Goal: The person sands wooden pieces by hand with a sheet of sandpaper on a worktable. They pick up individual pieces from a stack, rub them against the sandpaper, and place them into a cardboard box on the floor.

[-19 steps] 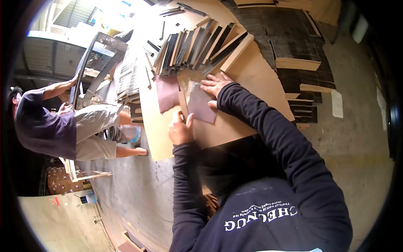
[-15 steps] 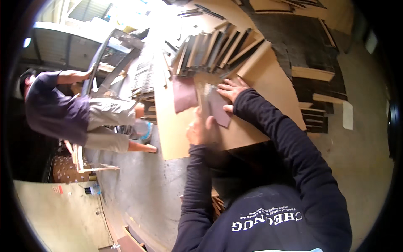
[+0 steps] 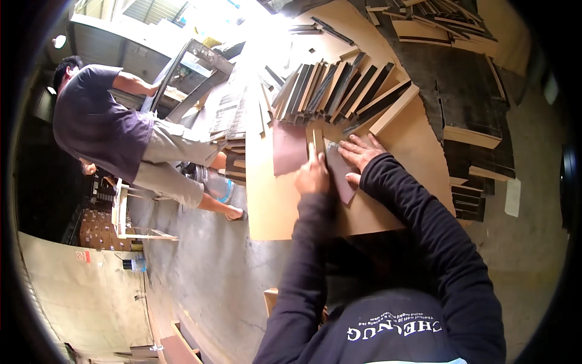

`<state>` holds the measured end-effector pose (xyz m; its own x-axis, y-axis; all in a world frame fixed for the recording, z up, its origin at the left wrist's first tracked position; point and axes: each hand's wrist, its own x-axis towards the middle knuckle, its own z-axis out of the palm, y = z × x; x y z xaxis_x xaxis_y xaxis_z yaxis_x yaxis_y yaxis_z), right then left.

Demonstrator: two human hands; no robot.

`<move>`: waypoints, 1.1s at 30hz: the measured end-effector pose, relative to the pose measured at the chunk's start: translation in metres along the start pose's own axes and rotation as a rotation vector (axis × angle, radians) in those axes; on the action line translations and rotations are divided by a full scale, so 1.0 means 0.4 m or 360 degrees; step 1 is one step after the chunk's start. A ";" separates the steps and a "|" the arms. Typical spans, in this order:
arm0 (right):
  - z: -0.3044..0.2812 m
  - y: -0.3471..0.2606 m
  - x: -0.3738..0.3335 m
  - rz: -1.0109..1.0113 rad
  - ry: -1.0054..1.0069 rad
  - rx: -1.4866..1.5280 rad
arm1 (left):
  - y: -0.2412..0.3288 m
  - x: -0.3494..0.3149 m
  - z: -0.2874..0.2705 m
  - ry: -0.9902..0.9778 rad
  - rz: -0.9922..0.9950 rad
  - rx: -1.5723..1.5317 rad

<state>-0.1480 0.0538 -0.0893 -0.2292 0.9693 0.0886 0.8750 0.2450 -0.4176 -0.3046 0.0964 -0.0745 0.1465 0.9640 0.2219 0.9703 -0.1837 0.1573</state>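
My left hand (image 3: 313,175) is closed around the near end of a short, pale wooden strip (image 3: 316,141), which points away from me. The strip stands between two mauve sheets that look like sandpaper. One mauve sheet (image 3: 290,149) lies flat on the left; the other mauve sheet (image 3: 340,175) lies at an angle on the right. My right hand (image 3: 362,154) rests with fingers spread on the far right edge of the angled sheet, holding nothing. Just beyond both hands sits a fanned row of dark-faced wooden strips (image 3: 330,88).
Under everything spreads a brown board (image 3: 273,215) with a torn right edge. Dark panels and wood pieces (image 3: 473,139) are stacked to the right. On the left, a person (image 3: 109,121) handles a long dark frame beside more stacked strips (image 3: 227,121).
My left hand has gone from raised, loosely spread fingers to a closed grip on the wooden strip, slightly farther forward. My right hand keeps its place on the sheet. The view has shifted.
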 end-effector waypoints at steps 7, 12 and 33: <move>0.012 0.031 0.005 0.0020 0.0067 -0.0028 | -0.046 -0.184 -0.003 -0.0089 0.0075 0.0158; 0.020 0.029 0.009 0.0006 0.0095 -0.0057 | -0.003 0.009 0.034 0.0085 0.0125 0.0219; 0.011 0.041 0.023 0.0132 -0.0086 -0.0005 | 0.014 -0.191 0.017 -0.0035 0.0102 0.0197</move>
<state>-0.1375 0.0667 -0.0994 -0.1786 0.9839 0.0046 0.8931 0.1641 -0.4189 -0.3092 0.0232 -0.0971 0.2120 0.9553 0.2061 0.9749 -0.2214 0.0234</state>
